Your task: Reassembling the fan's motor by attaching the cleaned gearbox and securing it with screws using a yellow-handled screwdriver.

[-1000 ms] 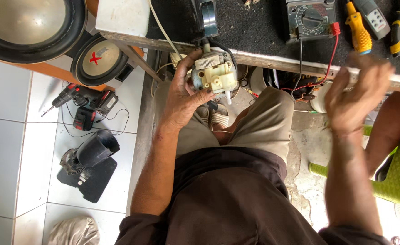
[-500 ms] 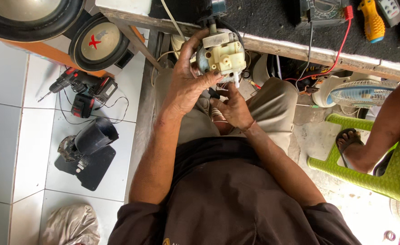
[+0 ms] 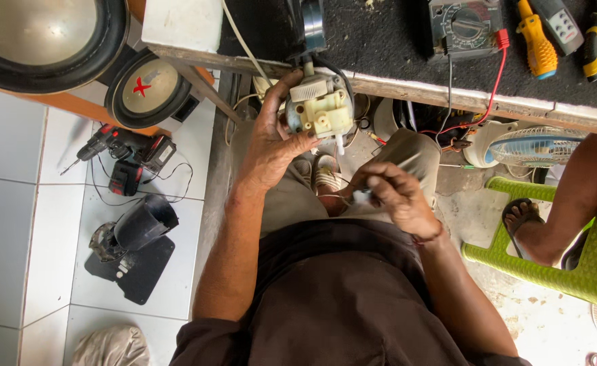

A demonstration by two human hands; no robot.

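The workbench edge [image 3: 447,98] runs across the top, and the left hand [image 3: 271,146] wraps the cream plastic motor unit [image 3: 320,112] just below it, propped up facing the person. Lower down, over the lap, the right hand [image 3: 397,196] pinches a small white part [image 3: 363,196] between its fingertips, near the unit's underside but apart from it.

a small cream-coloured plastic motor unit [image 3: 320,108] with a ribbed grey round cap on top is held up just below the workbench edge, gripped on its left side, a short white shaft pointing down. a small white piece [image 3: 361,197], blurred, sits pinched lower down over the lap.
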